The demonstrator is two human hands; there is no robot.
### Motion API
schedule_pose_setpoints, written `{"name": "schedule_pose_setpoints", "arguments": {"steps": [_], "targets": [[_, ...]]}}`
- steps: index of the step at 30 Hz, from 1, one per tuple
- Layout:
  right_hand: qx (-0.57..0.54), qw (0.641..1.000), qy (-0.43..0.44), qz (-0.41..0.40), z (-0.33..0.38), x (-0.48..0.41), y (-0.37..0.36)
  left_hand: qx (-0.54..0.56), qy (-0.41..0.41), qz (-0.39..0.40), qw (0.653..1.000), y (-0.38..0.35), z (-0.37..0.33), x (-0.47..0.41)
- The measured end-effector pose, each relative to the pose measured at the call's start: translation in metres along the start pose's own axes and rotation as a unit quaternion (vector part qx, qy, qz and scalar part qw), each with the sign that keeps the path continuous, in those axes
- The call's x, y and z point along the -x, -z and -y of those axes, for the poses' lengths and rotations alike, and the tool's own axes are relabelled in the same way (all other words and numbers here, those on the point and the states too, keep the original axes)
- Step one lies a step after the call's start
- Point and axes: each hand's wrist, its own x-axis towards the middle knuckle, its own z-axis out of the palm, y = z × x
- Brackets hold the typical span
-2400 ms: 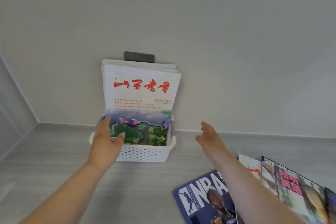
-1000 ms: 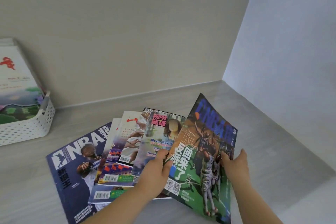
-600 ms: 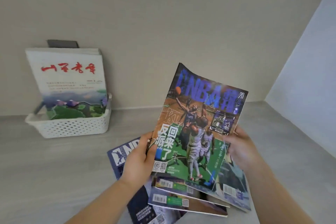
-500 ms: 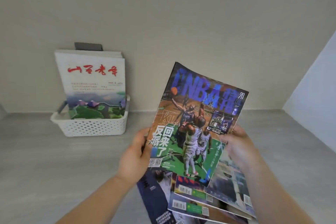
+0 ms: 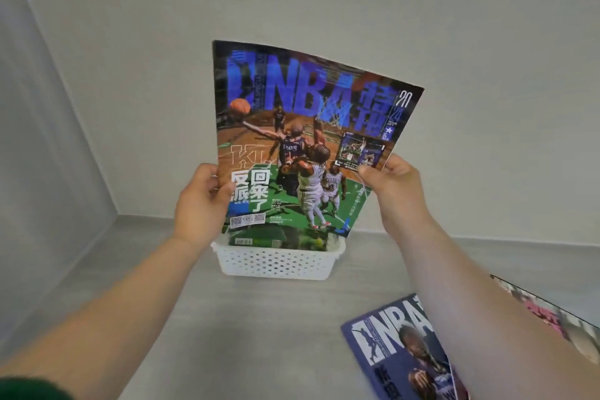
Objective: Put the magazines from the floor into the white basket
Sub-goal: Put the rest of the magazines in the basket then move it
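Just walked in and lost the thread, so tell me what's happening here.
A person holds a glossy basketball magazine with a blue NBA title upright, the left hand on its left edge and the right hand on its right edge, just above a white perforated plastic basket by the wall. It is not yet in. A blue NBA magazine lies on the grey floor, with another at the right.

A plain pale wall [image 5: 454, 10] meets a grey wood-grain floor [image 5: 259, 334] behind
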Motion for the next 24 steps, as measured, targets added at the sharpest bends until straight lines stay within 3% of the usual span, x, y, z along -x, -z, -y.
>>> {"name": "schedule_pose_setpoints", "arguments": {"steps": [9,13,19,24], "targets": [[0.051,0.993,-0.102,0.031,-0.06,-0.027,-0.033,-0.152,0.059,0.103,0.981,-0.014,0.078,-0.036],[0.08,0.988,-0.13,-0.009,-0.085,-0.028,-0.036,-0.179,0.084,0.133,0.971,-0.023,0.093,-0.041],[0.147,0.981,-0.105,-0.074,-0.096,-0.042,-0.044,-0.029,0.098,0.047,0.994,-0.035,0.085,-0.048],[0.105,0.989,-0.097,-0.024,-0.097,-0.048,-0.055,0.083,0.165,0.101,0.978,-0.052,0.072,-0.054]]}}
